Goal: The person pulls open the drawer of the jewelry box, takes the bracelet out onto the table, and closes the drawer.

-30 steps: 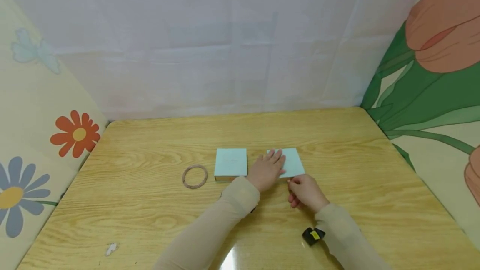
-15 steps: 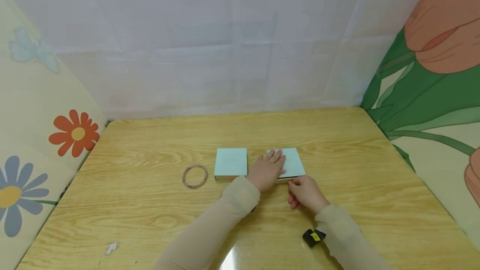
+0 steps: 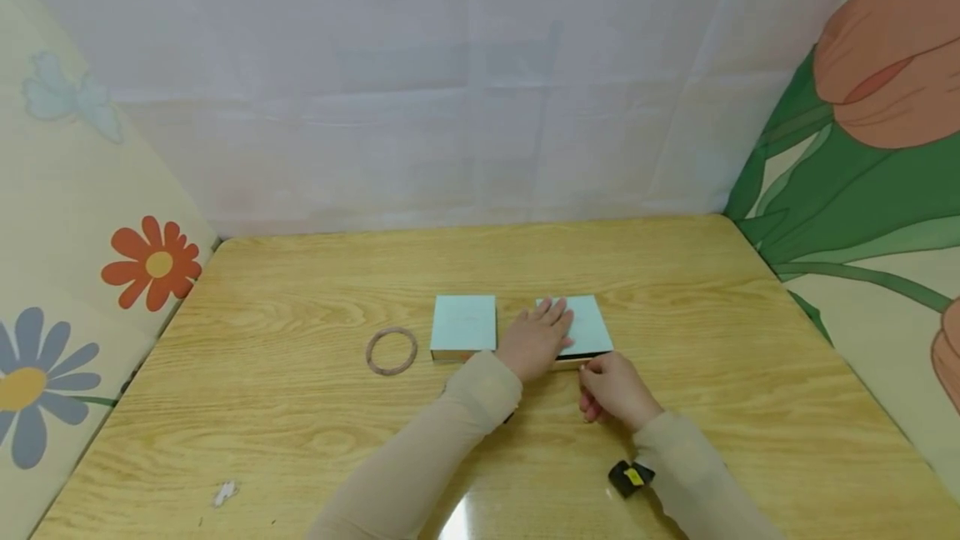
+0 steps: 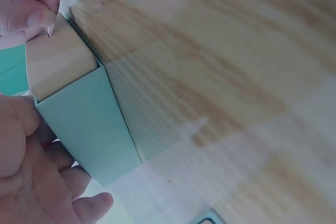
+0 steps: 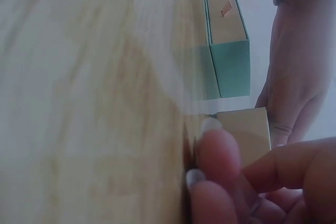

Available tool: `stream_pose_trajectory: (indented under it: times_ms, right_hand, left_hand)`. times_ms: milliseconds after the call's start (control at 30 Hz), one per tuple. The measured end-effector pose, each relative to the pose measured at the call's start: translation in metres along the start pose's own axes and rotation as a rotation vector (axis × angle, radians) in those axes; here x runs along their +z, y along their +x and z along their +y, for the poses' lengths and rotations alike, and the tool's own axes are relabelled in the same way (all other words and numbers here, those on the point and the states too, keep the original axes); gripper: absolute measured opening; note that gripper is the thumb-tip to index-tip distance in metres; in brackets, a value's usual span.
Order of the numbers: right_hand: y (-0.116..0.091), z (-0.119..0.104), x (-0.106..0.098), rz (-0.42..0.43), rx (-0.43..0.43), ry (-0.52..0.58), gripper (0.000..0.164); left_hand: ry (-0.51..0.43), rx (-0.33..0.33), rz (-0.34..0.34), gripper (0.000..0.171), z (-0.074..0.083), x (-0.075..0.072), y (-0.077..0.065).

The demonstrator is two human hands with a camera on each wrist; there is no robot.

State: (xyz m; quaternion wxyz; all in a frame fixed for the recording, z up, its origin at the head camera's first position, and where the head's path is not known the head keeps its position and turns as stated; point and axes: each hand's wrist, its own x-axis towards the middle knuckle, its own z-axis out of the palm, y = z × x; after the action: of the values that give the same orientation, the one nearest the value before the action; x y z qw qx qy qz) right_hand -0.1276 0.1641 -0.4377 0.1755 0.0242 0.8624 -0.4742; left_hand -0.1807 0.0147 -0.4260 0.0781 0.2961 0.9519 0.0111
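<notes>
A mint-green drawer box (image 3: 590, 330) lies on the table, its beige inner drawer (image 4: 60, 64) sticking out a little at the near side. My left hand (image 3: 532, 342) rests on top of this box, fingers stretched across its lid. At the drawer's front, the thumb and forefinger of my right hand (image 3: 617, 390) pinch a small pull tab (image 4: 50, 30), mostly covered by the fingertips. To the left stands a second mint box (image 3: 462, 325), its drawer pushed in; the right wrist view shows a ribbon tab (image 5: 227, 8) on its beige front.
A brownish ring (image 3: 391, 352) lies flat to the left of the boxes. A small white mark (image 3: 224, 493) shows on the wood-grain table (image 3: 300, 432) near its front left. White cloth (image 3: 375, 107) hangs behind, with flower-printed panels on both sides.
The right box's drawer has slid out slightly toward me, baring a dark gap under the lid's near edge. My right hand has shifted slightly nearer; my left hand stays on the box.
</notes>
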Motion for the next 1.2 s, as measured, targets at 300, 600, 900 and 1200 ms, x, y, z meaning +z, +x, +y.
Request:
stream_pose_trajectory:
  times_ms: [300, 600, 900, 1200]
  right_hand:
    - [-0.0015, -0.0010, -0.0004, 0.005, 0.001, -0.005, 0.036]
    - [-0.0032, -0.0014, -0.0009, 0.002, 0.012, -0.018, 0.035]
    - [-0.0062, -0.0026, -0.0008, 0.006, 0.029, -0.017, 0.035]
    - [-0.0079, -0.0027, -0.0001, 0.007, 0.038, 0.000, 0.035]
  left_hand:
    - [-0.023, 0.002, 0.011, 0.053, 0.0001, -0.0010, -0.0003]
    - [-0.028, 0.002, 0.000, 0.053, 0.0001, -0.0015, -0.0003]
    - [-0.035, 0.008, -0.003, 0.053, -0.0001, -0.0028, -0.0019]
    - [-0.051, 0.003, -0.013, 0.053, 0.0005, -0.0036, -0.0020]
